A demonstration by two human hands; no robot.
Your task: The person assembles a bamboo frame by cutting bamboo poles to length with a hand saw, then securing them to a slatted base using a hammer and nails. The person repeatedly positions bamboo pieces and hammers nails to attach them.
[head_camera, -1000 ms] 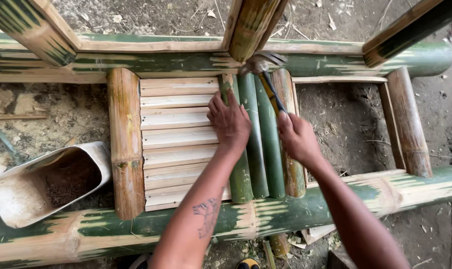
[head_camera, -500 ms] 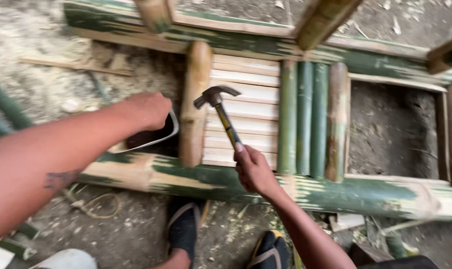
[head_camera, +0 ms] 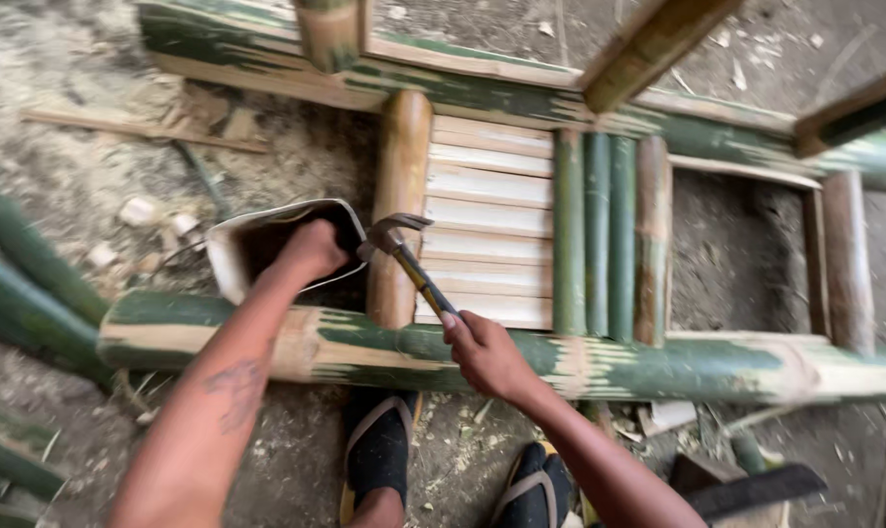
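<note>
My right hand (head_camera: 484,352) grips the yellow-and-black handle of a claw hammer (head_camera: 404,252), whose steel head hangs over a brown bamboo post (head_camera: 400,176). My left hand (head_camera: 311,250) reaches into a cut white plastic container (head_camera: 230,250) lying on the ground to the left of the frame; its fingers are hidden inside. Both hands work above a green bamboo frame (head_camera: 619,367) with pale split slats (head_camera: 489,210) and green vertical slats (head_camera: 596,235) fixed side by side.
Loose green bamboo poles (head_camera: 32,284) lie at the left. Wood scraps and chips litter the dirt ground. My feet in black sandals (head_camera: 379,450) stand just under the near frame pole. Angled bamboo braces (head_camera: 648,44) cross the top.
My left hand has gone from the container's edge down into it. The hammer in my right hand has stayed over the brown post. My view has shifted slightly.
</note>
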